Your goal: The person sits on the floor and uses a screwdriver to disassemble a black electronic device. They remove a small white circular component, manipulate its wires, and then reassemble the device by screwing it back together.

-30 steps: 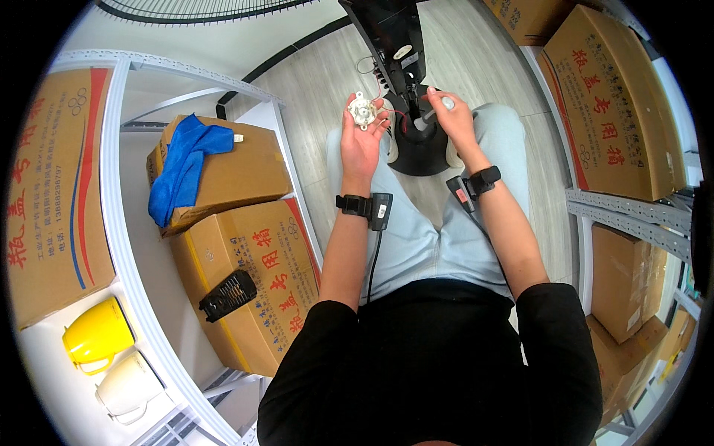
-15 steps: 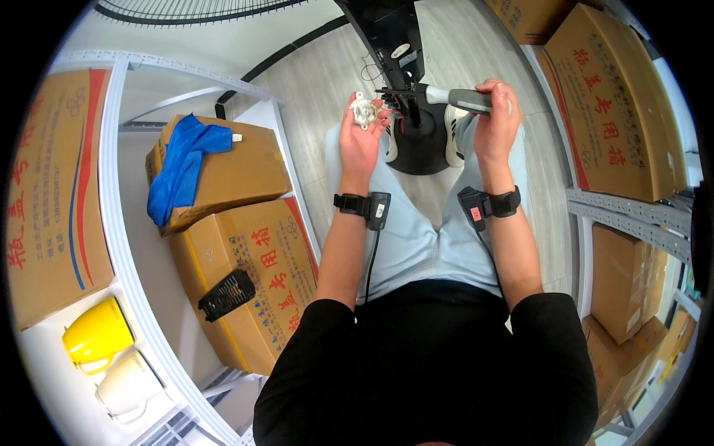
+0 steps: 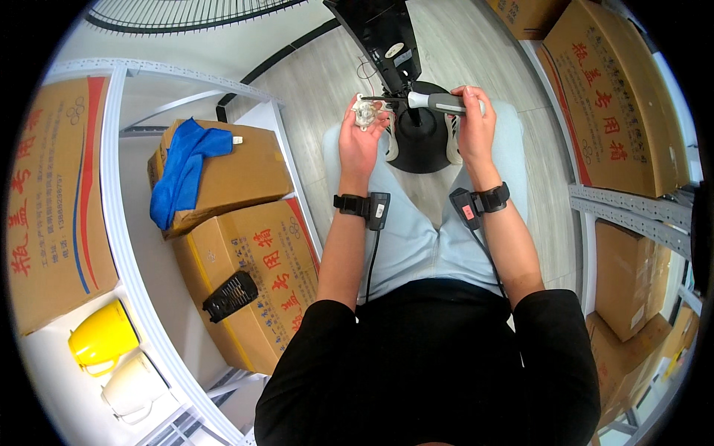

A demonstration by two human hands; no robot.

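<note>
Probably light: white part [image 3: 365, 114] held in left hand [image 3: 360, 145], screwdriver [image 3: 437, 102] gripped in right hand [image 3: 477, 128], tip by its tab.
Looks stiff, tabs perhaps brittle; best held by the rim, screwdriver by the handle.

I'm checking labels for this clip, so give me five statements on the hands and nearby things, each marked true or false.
1. The right hand holds a screwdriver. True.
2. The left hand holds a blue cloth. False: it holds a small whitish part; the cloth lies on a cardboard box.
3. The screwdriver's shaft points toward the left hand's side. True.
4. Both mugs at the lower left are white. False: one is a yellow mug, the other a white mug.
5. A black slotted piece lies on the floor. False: it lies on another cardboard box.
</note>
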